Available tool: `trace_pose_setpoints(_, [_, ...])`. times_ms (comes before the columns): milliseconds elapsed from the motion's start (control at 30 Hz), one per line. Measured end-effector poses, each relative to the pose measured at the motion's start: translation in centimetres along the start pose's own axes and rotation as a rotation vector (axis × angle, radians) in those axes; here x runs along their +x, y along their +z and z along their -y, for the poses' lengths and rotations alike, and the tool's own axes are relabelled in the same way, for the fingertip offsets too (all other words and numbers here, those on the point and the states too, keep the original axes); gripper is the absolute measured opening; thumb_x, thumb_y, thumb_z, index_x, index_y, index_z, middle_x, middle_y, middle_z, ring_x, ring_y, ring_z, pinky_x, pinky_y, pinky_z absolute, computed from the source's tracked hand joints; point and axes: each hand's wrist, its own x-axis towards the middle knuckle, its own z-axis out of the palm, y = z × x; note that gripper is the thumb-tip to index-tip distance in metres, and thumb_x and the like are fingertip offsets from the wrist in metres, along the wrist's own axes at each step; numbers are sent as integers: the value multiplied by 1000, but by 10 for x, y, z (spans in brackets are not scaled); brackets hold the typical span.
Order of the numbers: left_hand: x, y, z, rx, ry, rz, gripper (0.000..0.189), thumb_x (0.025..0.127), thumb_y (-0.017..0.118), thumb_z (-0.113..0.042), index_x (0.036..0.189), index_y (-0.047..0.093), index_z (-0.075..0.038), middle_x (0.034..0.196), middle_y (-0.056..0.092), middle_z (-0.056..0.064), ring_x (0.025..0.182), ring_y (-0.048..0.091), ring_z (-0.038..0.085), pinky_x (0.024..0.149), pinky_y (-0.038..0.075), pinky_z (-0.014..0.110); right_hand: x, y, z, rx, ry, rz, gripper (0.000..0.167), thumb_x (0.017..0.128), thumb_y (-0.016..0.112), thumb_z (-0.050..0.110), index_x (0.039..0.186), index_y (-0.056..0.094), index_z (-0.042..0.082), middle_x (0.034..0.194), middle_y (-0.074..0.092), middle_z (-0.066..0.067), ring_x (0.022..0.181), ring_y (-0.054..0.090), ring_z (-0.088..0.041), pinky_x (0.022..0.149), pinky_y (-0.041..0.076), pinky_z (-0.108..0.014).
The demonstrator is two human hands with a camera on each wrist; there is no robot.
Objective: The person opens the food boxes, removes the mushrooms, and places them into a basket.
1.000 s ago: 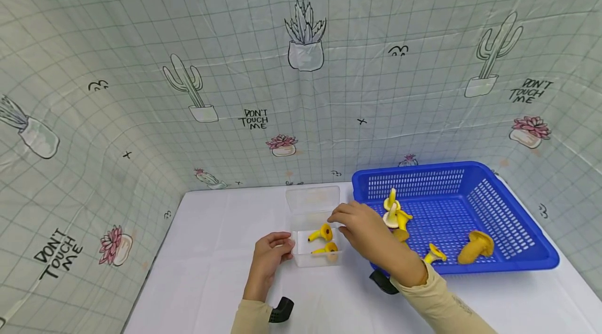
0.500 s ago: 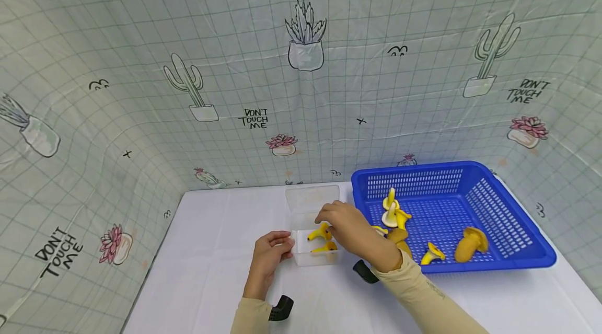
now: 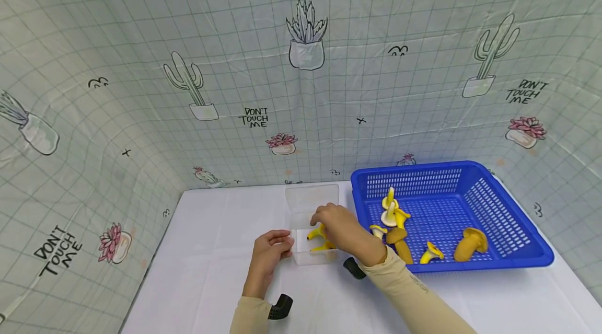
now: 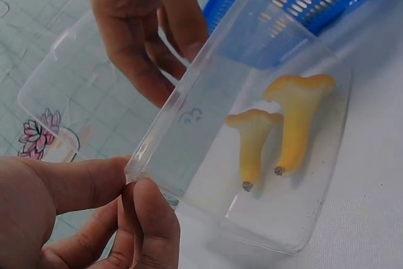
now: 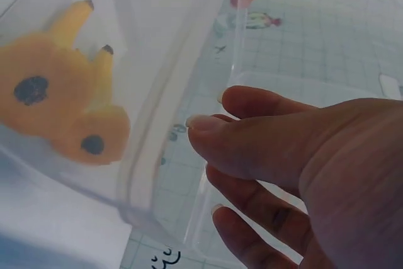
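A clear plastic box [image 3: 310,259] with its lid raised at the back stands on the table. Two yellow trumpet-shaped mushrooms lie inside; the left wrist view shows a larger mushroom [image 4: 297,121] beside a smaller mushroom [image 4: 252,143]. My left hand [image 3: 269,253] pinches the box's left rim between thumb and fingers. Over the box's right side hovers my right hand [image 3: 343,229], fingers loosely bent, and nothing shows in it in the right wrist view. From the head, this hand covers the mushrooms' caps.
To the right stands a blue plastic basket [image 3: 442,214] holding several mushrooms, among them a thick brown mushroom [image 3: 470,245] and a small yellow mushroom [image 3: 431,253]. The box's open lid [image 3: 312,196] leans towards the patterned cloth [image 3: 310,104] behind.
My right hand has moved left from the box's right edge to over its inside. The left hand stays at the rim, and the two mushrooms in the box look unmoved.
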Motion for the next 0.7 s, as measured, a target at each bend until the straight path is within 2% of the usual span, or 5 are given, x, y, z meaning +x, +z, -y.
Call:
trace_pose_setpoints(167, [0, 0, -1, 16, 1, -9, 31, 92, 70, 9, 121, 63, 19, 89, 67, 7, 69, 61, 9, 62, 56, 19, 2, 2, -1, -12, -1, 7, 34, 81, 72, -21, 101, 81, 5, 100, 76, -8, 91, 70, -30, 79, 62, -42])
trace_pose_setpoints(467, [0, -1, -2, 35, 11, -21, 31, 92, 72, 7, 120, 64, 19, 93, 69, 13, 71, 62, 9, 62, 57, 18, 4, 3, 2, -57, 2, 50, 31, 74, 89, -11, 100, 83, 5, 98, 78, -9, 89, 71, -28, 79, 62, -42])
trace_pose_setpoints(700, [-2, -2, -3, 58, 26, -19, 31, 91, 71, 7, 119, 66, 19, 92, 68, 11, 70, 62, 8, 61, 57, 18, 5, 6, 3, -117, 3, 80, 30, 74, 90, -8, 100, 84, 7, 96, 77, -6, 86, 71, -27, 78, 62, -41])
